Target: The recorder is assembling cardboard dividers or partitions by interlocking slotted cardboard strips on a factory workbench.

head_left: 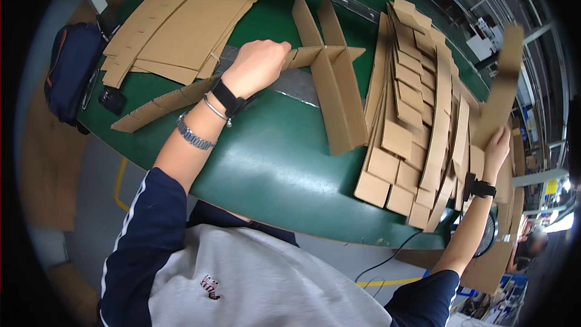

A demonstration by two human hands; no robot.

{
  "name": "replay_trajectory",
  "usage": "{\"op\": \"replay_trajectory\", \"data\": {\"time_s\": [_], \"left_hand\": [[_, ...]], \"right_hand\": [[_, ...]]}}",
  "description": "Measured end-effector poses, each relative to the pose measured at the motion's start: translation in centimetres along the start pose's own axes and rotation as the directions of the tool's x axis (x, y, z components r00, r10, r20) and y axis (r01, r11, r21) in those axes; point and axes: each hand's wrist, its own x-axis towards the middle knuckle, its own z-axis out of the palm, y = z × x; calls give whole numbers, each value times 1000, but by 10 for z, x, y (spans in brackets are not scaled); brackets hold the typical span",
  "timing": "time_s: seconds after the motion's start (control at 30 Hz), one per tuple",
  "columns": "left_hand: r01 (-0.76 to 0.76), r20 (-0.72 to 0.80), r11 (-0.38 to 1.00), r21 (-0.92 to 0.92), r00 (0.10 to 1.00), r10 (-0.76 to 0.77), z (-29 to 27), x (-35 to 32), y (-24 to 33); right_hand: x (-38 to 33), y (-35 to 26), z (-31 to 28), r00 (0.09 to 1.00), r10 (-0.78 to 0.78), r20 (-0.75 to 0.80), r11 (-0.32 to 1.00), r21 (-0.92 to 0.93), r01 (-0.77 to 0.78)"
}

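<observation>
head view: the left hand [259, 65], at about eleven o'clock from the middle of the frame, is curled into a loose fist with its fingers closed on the end of a slotted cardboard strip [321, 54]. that strip lies flat and crosses two long upright strips [336, 94], which stand on edge, parallel and locked into its slots, making a small lattice of matte brown corrugated board. the wrist carries a black watch [228, 97] and two metal bracelets [195, 134].

the right hand [496, 148], out at three o'clock, has its fingers pressed together around the lower end of a single cardboard strip [501, 88], raised clear of the table and tilting toward one o'clock.

between the hands, at two to four o'clock, a fanned pile of notched strips [408, 115] lies on the glossy green table [272, 169], its square tabs overlapping like shingles. a stack of flat cardboard sheets [187, 15] rests at eleven o'clock, and a dark blue bag [71, 69] sits at nine o'clock by the table edge.
</observation>
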Motion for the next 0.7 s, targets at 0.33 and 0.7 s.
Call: {"op": "replay_trajectory", "data": {"time_s": [0.33,0.7], "left_hand": [[-96,-94,985,-141,992,83,1,0,-10],[-83,-73,983,-164,995,72,6,2,-15]], "right_hand": [[-73,-343,-78,790,-460,406,790,592,156],[-85,-382,-49,739,-561,372,784,526,330]]}}
